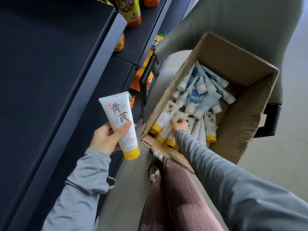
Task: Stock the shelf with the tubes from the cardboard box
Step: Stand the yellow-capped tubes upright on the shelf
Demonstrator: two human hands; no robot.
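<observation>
Largest, along the left: dark navy metal shelf, with orange-and-yellow snack packets on its upper boards and a bare board at its near edge, just beside the left hand. Next, to the right: grey padded chair, carrying on its seat an open brown cardboard box, torn along its right wall. Inside, toward the far corner, a heap of blue-and-white plastic tubes with white caps. Against the near wall, white plastic tubes with yellow caps, lying caps toward the near edge. Outside the box, over the shelf's near edge: one more white yellow-capped tube, crimped end up, cap down. Gripped low on the body by the left hand, thumb flat across the printed front, fingers curled behind. Down in the near left corner of the box: right hand, reaching among the white tubes and touching one; cannot tell whether closed round it, with the fingers hidden behind knuckles and sleeve. Likely light, judging by the easy one-handed hold. Probably soft-walled and squeezable at mid-body, smooth and a little slippery, stiff only at the cap and the crimped seal. Best taken round the lower body just above the cap, gently, rather than by the flat seal. Not fragile, but apt to dent under a hard squeeze and to slide from a loose pinch.
</observation>
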